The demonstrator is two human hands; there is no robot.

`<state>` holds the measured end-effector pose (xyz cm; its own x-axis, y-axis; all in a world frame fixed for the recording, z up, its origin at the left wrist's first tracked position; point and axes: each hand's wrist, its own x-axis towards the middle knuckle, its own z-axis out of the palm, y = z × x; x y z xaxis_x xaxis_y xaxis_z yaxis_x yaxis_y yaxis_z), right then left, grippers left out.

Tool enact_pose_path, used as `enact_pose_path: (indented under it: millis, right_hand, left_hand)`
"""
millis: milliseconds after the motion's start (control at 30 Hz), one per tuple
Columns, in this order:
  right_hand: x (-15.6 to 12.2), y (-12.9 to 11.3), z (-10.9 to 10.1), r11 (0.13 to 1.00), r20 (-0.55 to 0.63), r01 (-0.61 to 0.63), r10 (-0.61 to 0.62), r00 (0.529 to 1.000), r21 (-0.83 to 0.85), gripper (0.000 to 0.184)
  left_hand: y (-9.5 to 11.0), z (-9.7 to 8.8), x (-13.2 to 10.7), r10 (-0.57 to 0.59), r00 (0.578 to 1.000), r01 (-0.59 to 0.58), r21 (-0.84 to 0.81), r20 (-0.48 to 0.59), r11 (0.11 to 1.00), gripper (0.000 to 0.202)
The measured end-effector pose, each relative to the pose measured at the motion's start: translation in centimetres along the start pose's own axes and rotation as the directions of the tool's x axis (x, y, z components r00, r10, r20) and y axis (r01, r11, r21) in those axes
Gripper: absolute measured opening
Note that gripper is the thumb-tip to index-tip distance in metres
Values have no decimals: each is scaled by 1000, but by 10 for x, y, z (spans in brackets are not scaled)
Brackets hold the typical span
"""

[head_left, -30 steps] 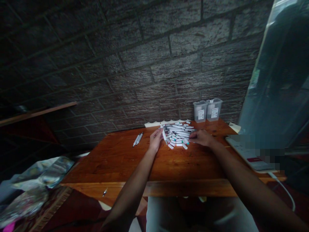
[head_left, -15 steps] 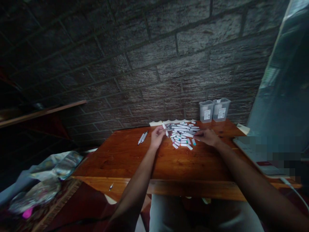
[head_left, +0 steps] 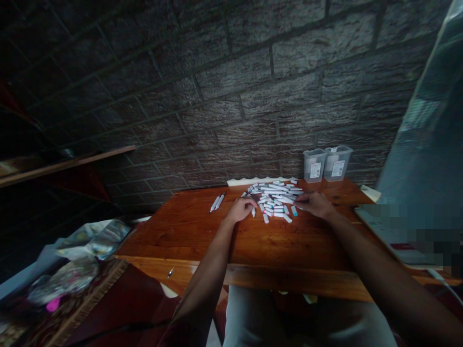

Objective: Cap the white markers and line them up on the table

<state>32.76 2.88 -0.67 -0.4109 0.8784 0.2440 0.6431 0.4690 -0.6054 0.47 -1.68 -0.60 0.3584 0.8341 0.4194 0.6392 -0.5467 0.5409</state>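
One marker (head_left: 253, 212) sits grasped by the left hand (head_left: 241, 210) beside the pile (head_left: 279, 189); whether the right hand (head_left: 317, 205) opposite grips anything, I cannot tell. A nudge could scatter it.

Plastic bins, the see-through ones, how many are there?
2. The left plastic bin and right plastic bin stand side by side at the back of the wooden table, right of the marker pile. Another could hide behind them.

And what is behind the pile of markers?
Behind the pile of markers lies a white strip with a wavy edge, then the brick wall; anything the markers cover cannot be seen.
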Motion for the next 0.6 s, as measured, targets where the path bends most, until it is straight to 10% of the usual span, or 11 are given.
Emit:
enact_pose_path:
  millis: [267,400,600]
  right_hand:
    - [2,6,4,1000,-20,13,-13,1000,-11,23]
    - [2,6,6,999,-29,28,-29,999,-24,21]
    - [0,2,5,999,-35,5,-6,999,-43,21]
  left_hand:
    - [-21,-24,-2,-208,943,267,214,-261,940,23]
    - [-38,-62,-21,-416,774,625,468,-477,625,28]
    - [-38,-73,-53,-494,689,714,616,-531,333,39]
